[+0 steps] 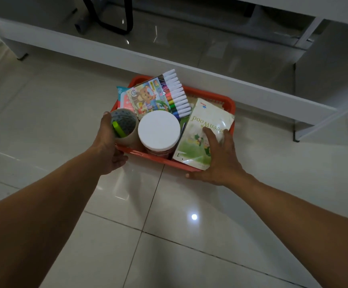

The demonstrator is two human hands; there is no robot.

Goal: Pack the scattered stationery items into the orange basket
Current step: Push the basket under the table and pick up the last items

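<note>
The orange basket (230,104) sits on the tiled floor, full of stationery. Inside stand a marker pack (160,96), a white-lidded jar (159,127), a roll of tape (125,123) with a green highlighter (119,128) inside it, and a green "GreenWood" notebook (204,125) leaning on the right rim. My left hand (108,146) grips the basket's left near corner beside the tape roll. My right hand (218,161) holds the right near corner, fingers lying on the notebook.
A white low shelf or table edge (189,67) runs diagonally just behind the basket. A white furniture leg (299,129) stands to the right. Black chair legs (114,19) are further back. Glossy floor tiles (169,225) lie in front.
</note>
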